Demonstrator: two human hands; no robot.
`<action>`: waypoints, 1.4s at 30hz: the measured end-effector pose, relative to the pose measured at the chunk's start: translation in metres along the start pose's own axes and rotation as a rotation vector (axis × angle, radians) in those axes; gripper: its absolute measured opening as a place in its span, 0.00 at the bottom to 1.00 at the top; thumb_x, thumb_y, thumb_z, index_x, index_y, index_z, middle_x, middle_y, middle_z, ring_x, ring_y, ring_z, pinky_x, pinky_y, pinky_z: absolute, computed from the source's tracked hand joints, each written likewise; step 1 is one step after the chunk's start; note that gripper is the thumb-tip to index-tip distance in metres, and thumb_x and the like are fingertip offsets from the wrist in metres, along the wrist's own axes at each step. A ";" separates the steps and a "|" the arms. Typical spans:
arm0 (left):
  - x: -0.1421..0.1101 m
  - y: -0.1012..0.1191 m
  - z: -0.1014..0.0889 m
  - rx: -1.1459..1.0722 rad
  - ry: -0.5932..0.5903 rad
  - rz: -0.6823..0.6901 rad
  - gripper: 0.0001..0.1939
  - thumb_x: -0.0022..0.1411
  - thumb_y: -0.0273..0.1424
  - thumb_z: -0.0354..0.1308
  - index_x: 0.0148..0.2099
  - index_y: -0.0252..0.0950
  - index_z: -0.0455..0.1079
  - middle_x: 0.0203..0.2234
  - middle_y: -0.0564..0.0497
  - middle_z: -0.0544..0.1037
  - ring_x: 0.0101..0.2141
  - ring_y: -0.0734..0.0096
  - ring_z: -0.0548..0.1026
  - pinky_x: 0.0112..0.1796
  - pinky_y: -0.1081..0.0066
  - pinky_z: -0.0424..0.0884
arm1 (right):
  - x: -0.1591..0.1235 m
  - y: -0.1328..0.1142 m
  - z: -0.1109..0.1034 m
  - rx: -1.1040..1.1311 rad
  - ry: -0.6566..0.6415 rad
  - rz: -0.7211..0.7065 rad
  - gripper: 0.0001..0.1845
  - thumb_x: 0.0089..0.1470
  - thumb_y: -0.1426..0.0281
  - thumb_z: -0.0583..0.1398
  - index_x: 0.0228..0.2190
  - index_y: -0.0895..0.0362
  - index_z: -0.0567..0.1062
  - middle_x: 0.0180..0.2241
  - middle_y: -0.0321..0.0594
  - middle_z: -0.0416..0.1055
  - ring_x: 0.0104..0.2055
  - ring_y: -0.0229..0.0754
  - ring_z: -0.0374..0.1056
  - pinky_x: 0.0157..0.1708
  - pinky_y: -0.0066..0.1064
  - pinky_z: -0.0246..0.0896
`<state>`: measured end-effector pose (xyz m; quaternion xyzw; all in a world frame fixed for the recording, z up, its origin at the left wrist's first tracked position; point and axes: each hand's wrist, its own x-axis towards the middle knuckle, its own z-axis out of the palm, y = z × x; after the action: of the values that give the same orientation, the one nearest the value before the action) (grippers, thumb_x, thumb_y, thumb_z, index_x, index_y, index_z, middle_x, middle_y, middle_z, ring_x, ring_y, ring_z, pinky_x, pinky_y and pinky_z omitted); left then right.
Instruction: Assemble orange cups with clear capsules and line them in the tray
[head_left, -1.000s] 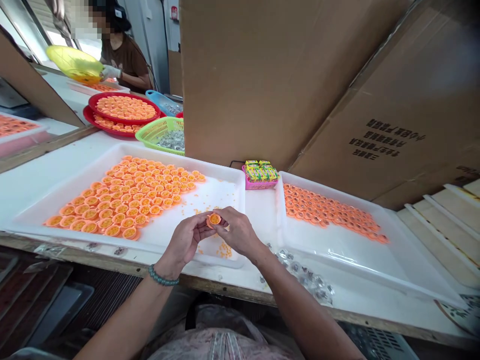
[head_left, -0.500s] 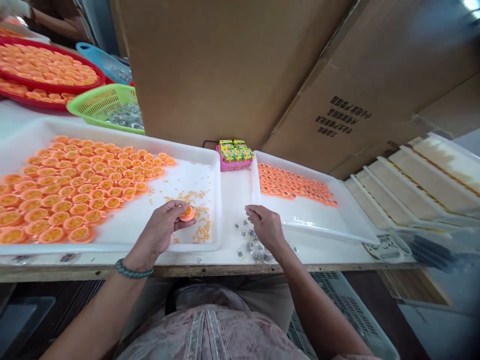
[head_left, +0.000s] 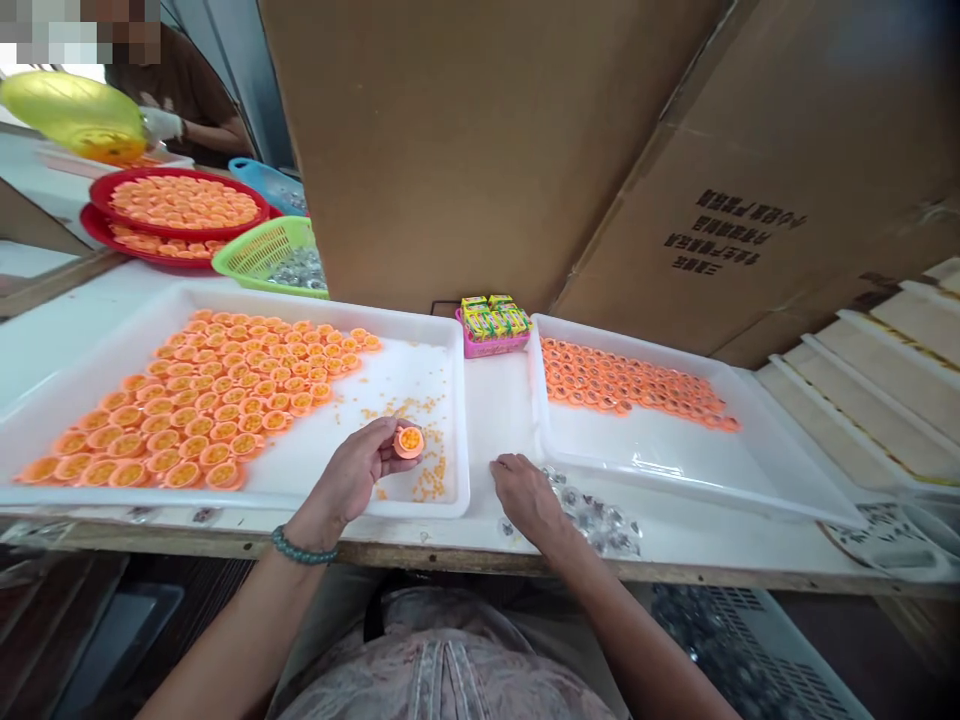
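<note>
Cup [head_left: 409, 442] in curled left hand [head_left: 355, 470]

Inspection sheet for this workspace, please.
Surface: white table, wooden front edge.
Work items: filled orange cups in the left tray; dark-centred orange pieces in the right tray.
Clutter: loose orange bits in the left tray; clear pieces beside the right hand.
Hands: left hand holds one filled cup; right hand's fingers curled, contents hidden.
Cables: thin black line beside the pink basket, possibly wire.
Surroundings: cardboard; co-worker's gloved hand at a yellow bowl.
</note>
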<state>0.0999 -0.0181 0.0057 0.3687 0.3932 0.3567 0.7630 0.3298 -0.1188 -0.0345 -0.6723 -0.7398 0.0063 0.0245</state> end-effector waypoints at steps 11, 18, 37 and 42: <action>-0.002 0.000 0.002 0.045 -0.044 0.014 0.11 0.51 0.35 0.61 0.36 0.34 0.73 0.31 0.50 0.74 0.33 0.68 0.74 0.41 0.65 0.72 | 0.022 -0.034 -0.048 0.556 0.396 0.015 0.09 0.57 0.73 0.54 0.33 0.56 0.75 0.31 0.41 0.72 0.37 0.40 0.67 0.39 0.31 0.62; -0.003 -0.004 0.004 0.127 -0.068 0.095 0.11 0.53 0.36 0.60 0.36 0.34 0.73 0.33 0.50 0.75 0.36 0.69 0.73 0.43 0.66 0.70 | 0.060 -0.075 -0.051 0.561 0.294 -0.170 0.08 0.55 0.74 0.55 0.34 0.57 0.75 0.30 0.41 0.70 0.35 0.39 0.66 0.37 0.29 0.61; 0.002 -0.012 0.001 0.240 0.048 0.177 0.12 0.53 0.37 0.59 0.36 0.34 0.72 0.32 0.51 0.75 0.33 0.69 0.74 0.41 0.63 0.72 | 0.059 -0.074 -0.045 0.504 0.310 -0.174 0.08 0.55 0.75 0.55 0.33 0.58 0.75 0.31 0.42 0.71 0.35 0.41 0.66 0.37 0.31 0.61; 0.002 -0.012 0.002 0.249 0.061 0.161 0.13 0.53 0.37 0.59 0.37 0.33 0.71 0.31 0.50 0.75 0.32 0.69 0.74 0.39 0.63 0.72 | 0.058 -0.071 -0.043 0.506 0.370 -0.087 0.07 0.54 0.75 0.56 0.31 0.58 0.74 0.30 0.41 0.71 0.34 0.40 0.66 0.36 0.29 0.61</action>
<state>0.1055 -0.0230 -0.0043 0.4799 0.4269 0.3761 0.6679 0.2554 -0.0689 0.0136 -0.6023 -0.7259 0.0668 0.3253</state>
